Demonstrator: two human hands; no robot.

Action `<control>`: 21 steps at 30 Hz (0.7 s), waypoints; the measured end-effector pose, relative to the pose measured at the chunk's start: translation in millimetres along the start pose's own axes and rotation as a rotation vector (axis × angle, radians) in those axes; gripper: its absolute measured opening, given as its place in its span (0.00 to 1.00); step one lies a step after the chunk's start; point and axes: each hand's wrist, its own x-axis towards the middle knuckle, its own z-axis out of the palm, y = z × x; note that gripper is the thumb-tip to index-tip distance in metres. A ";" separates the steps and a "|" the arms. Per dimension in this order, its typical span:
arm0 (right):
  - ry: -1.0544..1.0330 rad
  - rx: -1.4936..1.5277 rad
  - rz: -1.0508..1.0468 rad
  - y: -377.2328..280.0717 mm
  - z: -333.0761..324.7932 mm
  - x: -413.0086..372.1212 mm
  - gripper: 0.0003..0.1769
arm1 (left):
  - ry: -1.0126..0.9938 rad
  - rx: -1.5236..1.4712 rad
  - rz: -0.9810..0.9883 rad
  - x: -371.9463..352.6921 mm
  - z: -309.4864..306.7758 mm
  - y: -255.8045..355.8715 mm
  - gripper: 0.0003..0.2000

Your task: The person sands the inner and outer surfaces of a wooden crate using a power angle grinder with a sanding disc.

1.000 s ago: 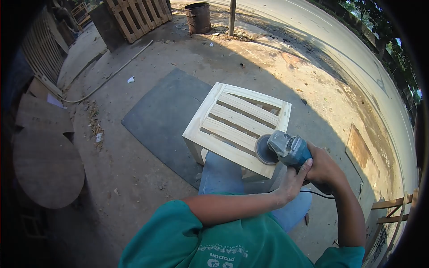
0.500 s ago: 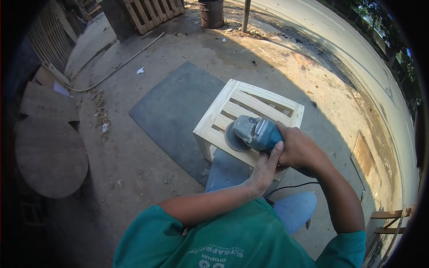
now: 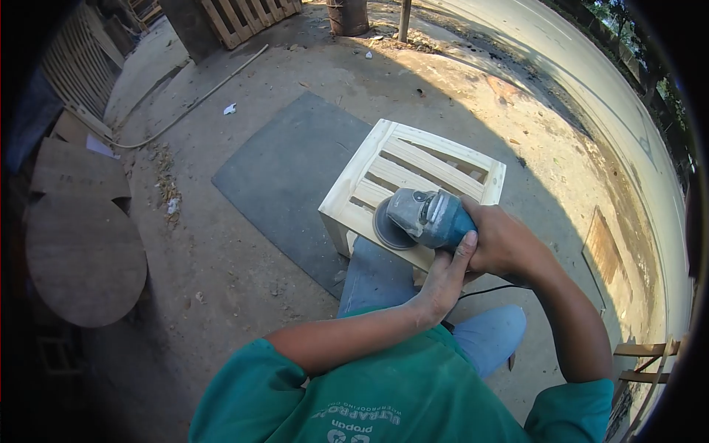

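A teal and grey angle grinder [image 3: 441,218] rests with its round disc [image 3: 391,226] on the near edge of a small pale wooden stool [image 3: 363,164] with a slatted top. My right hand [image 3: 509,240] is wrapped around the grinder's body from the right. From below, my left hand [image 3: 445,280] grips the same tool, its thumb along the side and its other fingers mostly hidden. A black cord [image 3: 487,291] trails out beneath my right wrist. My legs in light jeans [image 3: 380,273] are beside and under the stool.
A dark flat sheet [image 3: 284,162] lies on the concrete beneath the stool. Rounded brown boards [image 3: 85,258] stand at the left. A hose [image 3: 196,107] runs along the ground, with a rusty drum [image 3: 347,16] at the back and a road [image 3: 583,66] to the right.
The grinder and both hands have shifted slightly to the right in view, with the disc still at the stool's near edge. The stool appears a little higher in view. My grip is unchanged.
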 end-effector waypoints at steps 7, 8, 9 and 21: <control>0.068 0.077 0.145 43.2 -2.2 -72.4 0.32 | -0.152 0.142 -0.045 9.4 41.3 -70.1 0.39; 0.088 0.106 0.179 48.6 -1.7 -79.2 0.32 | -0.180 0.172 -0.059 11.6 44.7 -76.3 0.39; 0.107 0.135 0.212 56.5 -1.2 -87.0 0.32 | -0.163 0.168 -0.041 9.5 55.2 -77.0 0.38; 0.668 0.703 0.402 150.8 17.1 -135.1 0.41 | -0.277 2.074 0.449 22.2 -69.2 39.2 0.37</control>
